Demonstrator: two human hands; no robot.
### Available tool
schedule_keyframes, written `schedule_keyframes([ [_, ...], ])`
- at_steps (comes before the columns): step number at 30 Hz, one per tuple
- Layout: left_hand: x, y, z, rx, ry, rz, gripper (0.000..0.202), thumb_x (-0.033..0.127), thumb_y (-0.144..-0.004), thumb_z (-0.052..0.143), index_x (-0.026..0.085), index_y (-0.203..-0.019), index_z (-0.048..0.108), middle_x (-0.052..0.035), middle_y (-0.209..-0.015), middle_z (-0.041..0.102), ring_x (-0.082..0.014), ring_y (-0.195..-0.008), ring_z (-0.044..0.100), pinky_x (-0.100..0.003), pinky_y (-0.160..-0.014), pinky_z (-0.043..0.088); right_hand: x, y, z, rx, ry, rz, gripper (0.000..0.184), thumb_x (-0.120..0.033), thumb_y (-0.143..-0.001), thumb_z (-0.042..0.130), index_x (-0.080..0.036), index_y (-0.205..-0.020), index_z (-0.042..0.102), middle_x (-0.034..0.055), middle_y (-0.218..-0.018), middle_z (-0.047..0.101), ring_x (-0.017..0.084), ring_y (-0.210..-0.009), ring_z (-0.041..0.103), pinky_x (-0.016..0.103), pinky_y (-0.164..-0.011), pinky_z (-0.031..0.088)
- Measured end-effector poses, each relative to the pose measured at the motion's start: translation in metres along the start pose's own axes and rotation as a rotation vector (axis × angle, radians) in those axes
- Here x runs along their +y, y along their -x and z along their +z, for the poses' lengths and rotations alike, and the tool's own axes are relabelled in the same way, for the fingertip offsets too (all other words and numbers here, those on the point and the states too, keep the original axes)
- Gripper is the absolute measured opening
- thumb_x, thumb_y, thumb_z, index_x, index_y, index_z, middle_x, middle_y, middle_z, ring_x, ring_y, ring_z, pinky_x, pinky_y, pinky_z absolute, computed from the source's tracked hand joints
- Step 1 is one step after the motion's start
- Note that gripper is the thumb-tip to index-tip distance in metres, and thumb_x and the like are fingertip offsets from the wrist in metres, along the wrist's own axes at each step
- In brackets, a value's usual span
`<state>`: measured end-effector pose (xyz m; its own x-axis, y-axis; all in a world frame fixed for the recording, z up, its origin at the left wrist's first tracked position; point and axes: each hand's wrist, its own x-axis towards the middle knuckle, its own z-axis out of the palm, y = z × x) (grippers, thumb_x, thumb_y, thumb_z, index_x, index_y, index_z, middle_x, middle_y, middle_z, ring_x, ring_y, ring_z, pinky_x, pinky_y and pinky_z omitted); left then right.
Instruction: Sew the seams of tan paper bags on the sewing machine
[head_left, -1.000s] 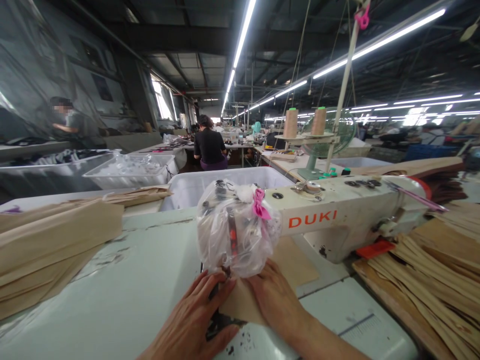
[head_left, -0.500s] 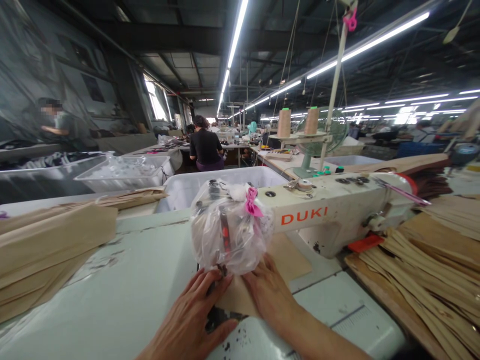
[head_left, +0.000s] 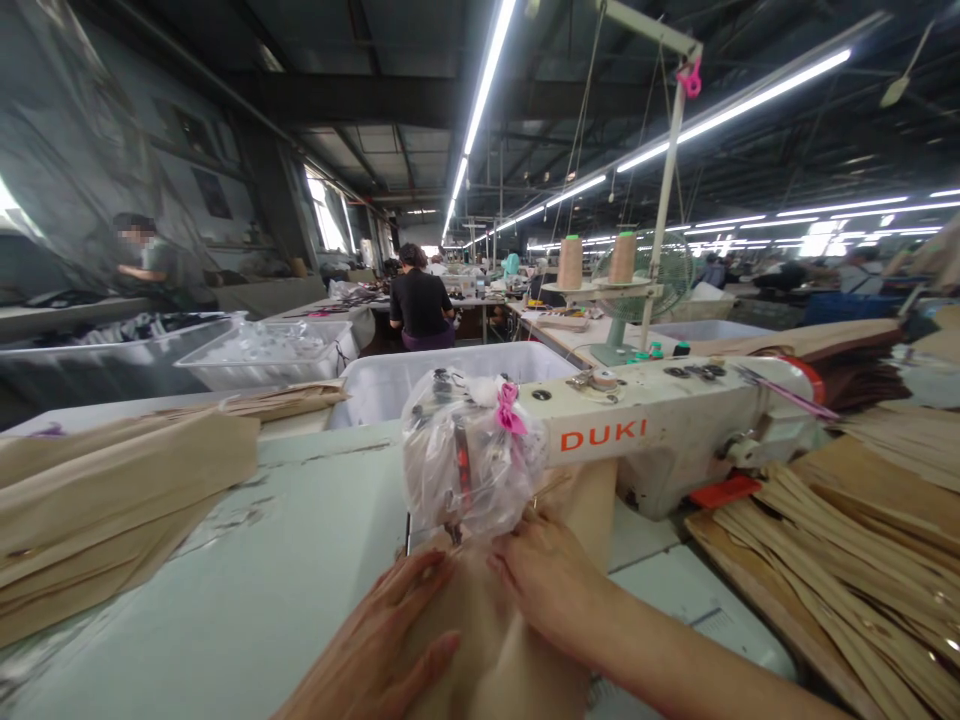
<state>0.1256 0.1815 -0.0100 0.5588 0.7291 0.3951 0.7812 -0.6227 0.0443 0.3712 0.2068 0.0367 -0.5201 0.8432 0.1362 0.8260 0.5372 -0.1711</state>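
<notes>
A tan fabric piece point(head_left: 480, 640) lies under the head of a sewing machine point(head_left: 600, 435) marked DUKI. Clear plastic with a pink bow point(head_left: 510, 408) wraps the machine's head. Left of the needle area, my left hand point(head_left: 386, 635) rests on the cloth, fingers stretched forward and thumb apart. My right hand point(head_left: 551, 575) is to the right of the needle area, its fingers curled on the bunched fabric. Plastic and fingers hide the needle and presser foot.
Stacked tan pieces point(head_left: 135, 480) lie on the left of the table. Tan strips point(head_left: 832, 570) cover a board at right. A white bin point(head_left: 375, 375) stands behind the machine, near thread cones point(head_left: 570, 262) and a fan point(head_left: 615, 335). A person point(head_left: 421, 305) sits farther back.
More tan fabric now shows under and in front of my hands and behind the machine's head. My right hand's fingers are more curled. The view has shifted slightly.
</notes>
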Motion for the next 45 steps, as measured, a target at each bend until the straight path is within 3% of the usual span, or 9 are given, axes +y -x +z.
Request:
schedule_keyframes([
  [4, -0.002, 0.0, 0.008, 0.049, 0.023, 0.018, 0.061, 0.049, -0.091, 0.064, 0.026, -0.146, 0.05, -0.0064, -0.147, 0.056, -0.0254, -0.127, 0.06, -0.035, -0.103, 0.051, 0.003, -0.001, 0.016, -0.025, -0.03, -0.115, 0.043, -0.026, -0.1, 0.056, -0.013, -0.14, 0.054, 0.0169, -0.143, 0.054, 0.035, -0.134, 0.049, 0.061, -0.113, 0.033],
  [9, -0.002, -0.005, 0.011, 0.009, -0.053, 0.043, 0.06, 0.051, -0.092, 0.061, 0.021, -0.142, 0.053, -0.0102, -0.142, 0.059, -0.0268, -0.125, 0.062, -0.038, -0.1, 0.053, -0.013, 0.004, 0.032, -0.082, 0.005, 0.009, 0.042, -0.032, -0.1, 0.053, -0.007, -0.133, 0.06, 0.0242, -0.135, 0.058, 0.041, -0.126, 0.054, 0.067, -0.102, 0.043],
  [13, 0.003, -0.01, 0.001, -0.013, -0.077, 0.082, 0.069, 0.051, -0.082, 0.071, 0.018, -0.14, 0.056, -0.014, -0.141, 0.06, -0.0301, -0.122, 0.064, -0.039, -0.098, 0.056, -0.009, 0.007, 0.036, -0.085, -0.037, -0.006, 0.052, -0.037, -0.102, 0.049, -0.01, -0.146, 0.048, 0.0244, -0.147, 0.048, 0.042, -0.136, 0.045, 0.073, -0.108, 0.033],
  [16, 0.001, -0.011, 0.004, 0.054, -0.081, 0.14, 0.075, 0.058, -0.079, 0.072, 0.022, -0.143, 0.053, -0.0145, -0.139, 0.061, -0.0306, -0.121, 0.065, -0.038, -0.096, 0.058, 0.004, 0.01, 0.041, -0.062, -0.096, -0.065, 0.058, -0.042, -0.103, 0.045, -0.01, -0.151, 0.04, 0.0225, -0.154, 0.039, 0.039, -0.143, 0.036, 0.071, -0.115, 0.021],
  [21, -0.011, -0.006, 0.041, 0.186, -0.086, 0.209, 0.078, 0.063, -0.083, 0.067, 0.031, -0.15, 0.043, -0.0105, -0.138, 0.062, -0.0287, -0.124, 0.062, -0.033, -0.094, 0.059, 0.018, 0.013, 0.04, -0.123, -0.192, -0.105, 0.055, -0.041, -0.106, 0.038, -0.011, -0.152, 0.041, 0.017, -0.158, 0.035, 0.033, -0.148, 0.03, 0.065, -0.121, 0.011],
  [25, -0.013, 0.001, 0.063, 0.147, -0.029, 0.095, 0.072, 0.061, -0.085, 0.066, 0.034, -0.148, 0.044, -0.0085, -0.143, 0.057, -0.0303, -0.13, 0.056, -0.038, -0.102, 0.054, 0.019, 0.012, 0.044, -0.099, -0.186, -0.101, 0.055, -0.042, -0.106, 0.037, -0.014, -0.154, 0.039, 0.0162, -0.158, 0.035, 0.033, -0.148, 0.029, 0.065, -0.121, 0.008],
  [29, -0.007, 0.001, 0.054, 0.129, -0.007, 0.065, 0.073, 0.06, -0.085, 0.067, 0.032, -0.148, 0.044, -0.0094, -0.147, 0.054, -0.031, -0.132, 0.054, -0.039, -0.105, 0.051, 0.02, 0.011, 0.046, -0.09, -0.175, -0.108, 0.055, -0.042, -0.106, 0.034, -0.013, -0.153, 0.04, 0.0162, -0.158, 0.035, 0.032, -0.149, 0.028, 0.063, -0.122, 0.006],
  [37, -0.002, -0.015, 0.022, 0.174, -0.201, 0.173, 0.07, 0.06, -0.085, 0.066, 0.02, -0.141, 0.056, -0.0161, -0.142, 0.059, -0.0309, -0.124, 0.063, -0.036, -0.099, 0.055, 0.018, 0.009, 0.038, -0.069, -0.191, -0.096, 0.054, -0.042, -0.107, 0.028, -0.019, -0.156, 0.034, 0.0118, -0.161, 0.032, 0.029, -0.152, 0.019, 0.06, -0.123, 0.004],
  [45, 0.007, -0.014, 0.012, 0.127, -0.223, 0.16, 0.068, 0.058, -0.084, 0.066, 0.018, -0.139, 0.059, -0.016, -0.141, 0.06, -0.0291, -0.123, 0.063, -0.033, -0.1, 0.053, 0.02, 0.009, 0.046, -0.008, -0.167, -0.093, 0.053, -0.042, -0.107, 0.029, -0.021, -0.156, 0.033, 0.0116, -0.159, 0.035, 0.027, -0.151, 0.021, 0.058, -0.124, 0.005],
])
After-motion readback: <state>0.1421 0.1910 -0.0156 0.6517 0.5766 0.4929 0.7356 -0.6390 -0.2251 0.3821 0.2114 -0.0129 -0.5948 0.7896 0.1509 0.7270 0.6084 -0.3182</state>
